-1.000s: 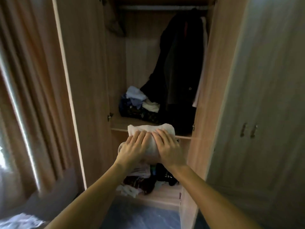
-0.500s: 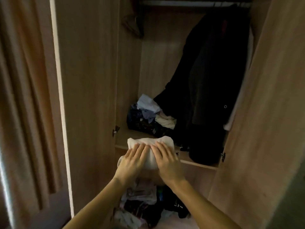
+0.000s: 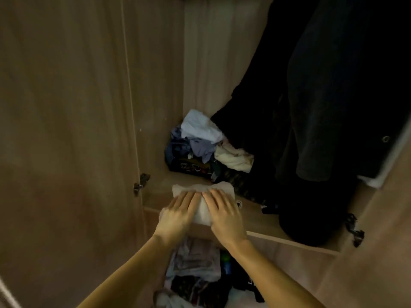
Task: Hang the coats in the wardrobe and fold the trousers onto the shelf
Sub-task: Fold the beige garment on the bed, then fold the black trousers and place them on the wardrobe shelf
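Observation:
A folded white pair of trousers (image 3: pixel 195 189) lies across the front edge of the wardrobe shelf (image 3: pixel 262 222), partly overhanging it. My left hand (image 3: pixel 178 215) and my right hand (image 3: pixel 224 216) hold it side by side, with the fingers laid over its top and the thumbs hidden beneath. Dark coats (image 3: pixel 322 107) hang at the right inside the wardrobe, their hems reaching down to the shelf.
A loose pile of blue, cream and dark clothes (image 3: pixel 200 147) sits at the back left of the shelf. More crumpled clothes (image 3: pixel 195 267) fill the compartment below. The open left door (image 3: pixel 66 130) stands close, and a hinge (image 3: pixel 354 231) sticks out at the right.
I have come closer to the wardrobe. Both hands have carried the folded trousers forward from in front of the shelf edge onto it.

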